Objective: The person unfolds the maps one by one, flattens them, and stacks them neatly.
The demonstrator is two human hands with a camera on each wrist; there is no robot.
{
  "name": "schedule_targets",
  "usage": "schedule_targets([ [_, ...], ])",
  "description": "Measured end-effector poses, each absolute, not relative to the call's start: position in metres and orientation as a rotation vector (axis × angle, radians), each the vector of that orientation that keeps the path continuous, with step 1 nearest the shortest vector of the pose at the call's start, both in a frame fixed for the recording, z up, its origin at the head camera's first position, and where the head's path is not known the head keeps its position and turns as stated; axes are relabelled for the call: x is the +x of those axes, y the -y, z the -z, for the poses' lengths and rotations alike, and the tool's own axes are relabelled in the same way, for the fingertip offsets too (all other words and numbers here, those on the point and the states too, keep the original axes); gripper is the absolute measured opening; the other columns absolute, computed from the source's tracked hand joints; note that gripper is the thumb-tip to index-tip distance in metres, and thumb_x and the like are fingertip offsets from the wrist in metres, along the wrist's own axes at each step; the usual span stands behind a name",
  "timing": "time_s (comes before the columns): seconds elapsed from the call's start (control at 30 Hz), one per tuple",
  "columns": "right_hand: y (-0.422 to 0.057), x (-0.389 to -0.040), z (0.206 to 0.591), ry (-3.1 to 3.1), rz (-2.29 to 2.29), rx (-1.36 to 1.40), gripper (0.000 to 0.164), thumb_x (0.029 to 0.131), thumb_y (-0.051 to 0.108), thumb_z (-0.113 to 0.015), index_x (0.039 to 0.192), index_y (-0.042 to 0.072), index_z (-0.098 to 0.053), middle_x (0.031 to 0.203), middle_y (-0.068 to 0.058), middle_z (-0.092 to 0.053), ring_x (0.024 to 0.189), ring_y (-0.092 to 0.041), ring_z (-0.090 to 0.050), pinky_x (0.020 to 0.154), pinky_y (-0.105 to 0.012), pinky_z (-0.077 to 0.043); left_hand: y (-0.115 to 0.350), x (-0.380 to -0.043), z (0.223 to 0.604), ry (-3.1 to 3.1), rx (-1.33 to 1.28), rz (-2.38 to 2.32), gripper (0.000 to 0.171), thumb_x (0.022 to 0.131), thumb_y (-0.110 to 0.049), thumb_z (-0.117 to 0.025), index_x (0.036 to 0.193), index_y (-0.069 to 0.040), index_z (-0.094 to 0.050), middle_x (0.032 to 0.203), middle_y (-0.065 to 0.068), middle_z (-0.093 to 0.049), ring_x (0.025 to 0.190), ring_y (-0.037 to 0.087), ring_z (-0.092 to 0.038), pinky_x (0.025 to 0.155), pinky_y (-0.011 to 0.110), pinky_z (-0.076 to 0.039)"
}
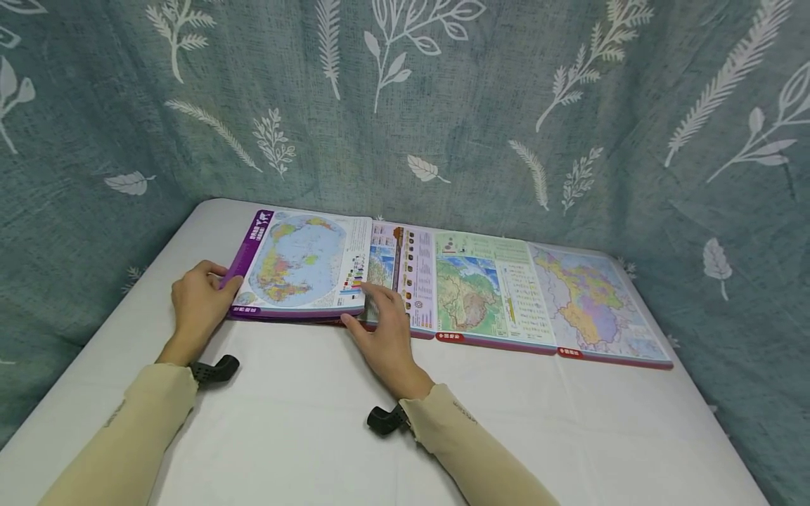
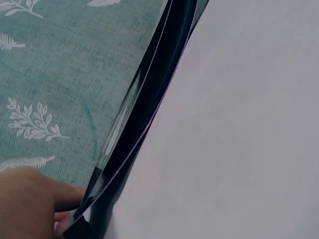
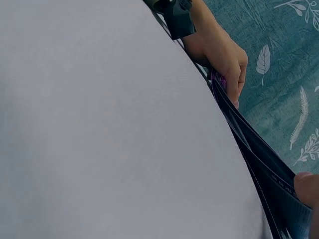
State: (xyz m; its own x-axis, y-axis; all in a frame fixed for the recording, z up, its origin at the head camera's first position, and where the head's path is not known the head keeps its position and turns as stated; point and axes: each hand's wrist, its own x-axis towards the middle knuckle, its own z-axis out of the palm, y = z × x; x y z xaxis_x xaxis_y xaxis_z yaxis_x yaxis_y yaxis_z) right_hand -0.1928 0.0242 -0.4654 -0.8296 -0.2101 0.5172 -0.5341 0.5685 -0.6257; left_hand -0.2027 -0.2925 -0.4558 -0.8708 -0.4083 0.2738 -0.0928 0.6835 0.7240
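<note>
A folded world map (image 1: 304, 263) with a purple left border lies at the left of the white table. My left hand (image 1: 201, 299) grips its near left edge, thumb on top. At the near right corner, my right hand (image 1: 386, 330) holds the same map, thumb at the near edge and fingers over the right side. In the right wrist view, the map's dark layered edge (image 3: 249, 144) runs between the left hand (image 3: 224, 55) and the right thumb (image 3: 305, 186). The left wrist view shows the layers slightly parted beside the left fingers (image 2: 67, 196).
Right of the world map lies an unfolded map strip, with a green relief-map panel (image 1: 468, 295) and a coloured political-map panel (image 1: 588, 302). The world map overlaps its left end. A teal leaf-patterned curtain (image 1: 455, 105) hangs behind the white tabletop (image 1: 304, 422).
</note>
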Motion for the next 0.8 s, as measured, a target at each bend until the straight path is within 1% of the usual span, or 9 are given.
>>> schedule_targets([
  [0.23, -0.036, -0.192, 0.465, 2.379, -1.154, 0.609, 0.058, 0.09, 0.023, -0.085, 0.14, 0.003, -0.063, 0.14, -0.015, -0.064, 0.133, -0.031, -0.056, 0.108, -0.05, -0.048, 0.283, -0.202, 0.454, 2.495, 0.333, 1.026, 0.033, 0.096, -0.019, -0.075, 0.114, 0.007, -0.068, 0.066, 0.009, -0.057, 0.073, 0.028, -0.049, 0.073, 0.038, -0.031],
  [0.53, -0.05, -0.19, 0.465, 2.4, -1.15, 0.558, 0.055, 0.091, 0.024, -0.084, 0.139, 0.004, -0.064, 0.14, -0.017, -0.063, 0.134, -0.033, -0.056, 0.107, -0.053, -0.047, 0.273, -0.201, 0.456, 2.504, 0.211, 1.034, 0.03, 0.095, -0.017, -0.077, 0.114, 0.006, -0.069, 0.065, 0.004, -0.053, 0.065, 0.022, -0.046, 0.067, 0.037, -0.033],
  [0.7, -0.058, -0.188, 0.465, 2.424, -1.145, 0.519, 0.054, 0.092, 0.025, -0.084, 0.138, 0.005, -0.065, 0.14, -0.016, -0.063, 0.134, -0.032, -0.056, 0.106, -0.051, -0.048, 0.268, -0.2, 0.457, 2.542, 0.163, 1.042, 0.033, 0.097, -0.018, -0.076, 0.119, 0.005, -0.068, 0.067, 0.003, -0.051, 0.063, 0.019, -0.044, 0.061, 0.034, -0.034],
  [0.8, -0.063, -0.186, 0.466, 2.439, -1.162, 0.505, 0.054, 0.092, 0.024, -0.084, 0.139, 0.005, -0.065, 0.142, -0.016, -0.062, 0.134, -0.032, -0.056, 0.105, -0.048, -0.051, 0.265, -0.2, 0.458, 2.557, 0.131, 1.053, 0.034, 0.097, -0.018, -0.077, 0.12, 0.005, -0.068, 0.066, 0.004, -0.051, 0.063, 0.019, -0.043, 0.059, 0.033, -0.034],
])
